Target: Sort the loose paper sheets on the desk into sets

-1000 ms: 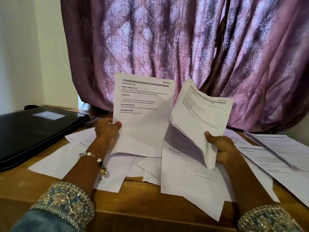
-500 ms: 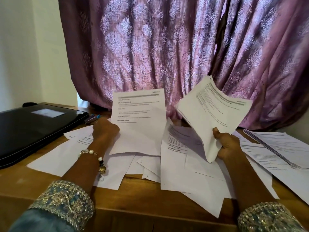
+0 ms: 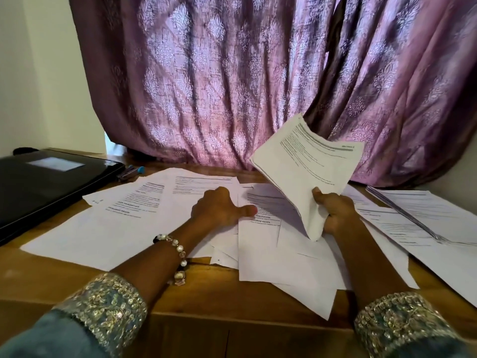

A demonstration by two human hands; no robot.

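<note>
Loose white printed sheets (image 3: pixel 124 228) lie scattered and overlapping over the wooden desk (image 3: pixel 206 288). My left hand (image 3: pixel 222 210) rests on them near the middle, its thumb stretched right onto a central printed sheet (image 3: pixel 260 244); its fingers are hidden behind the back of the hand. Just beyond it, a sheet with a grey header bar (image 3: pixel 201 183) lies flat. My right hand (image 3: pixel 334 213) grips the lower corner of a bent bundle of sheets (image 3: pixel 309 164), held up off the desk and tilted to the right.
A closed black laptop (image 3: pixel 51 184) fills the desk's left side, with a small blue-tipped stapler or pen (image 3: pixel 130 171) by its corner. More sheets (image 3: pixel 426 218) lie at the right. A purple curtain (image 3: pixel 258 86) hangs behind the desk. Some sheets overhang the front edge.
My left hand has lowered its upright sheet flat onto the desk and now rests on the pile. The right hand's bundle has swung further right.
</note>
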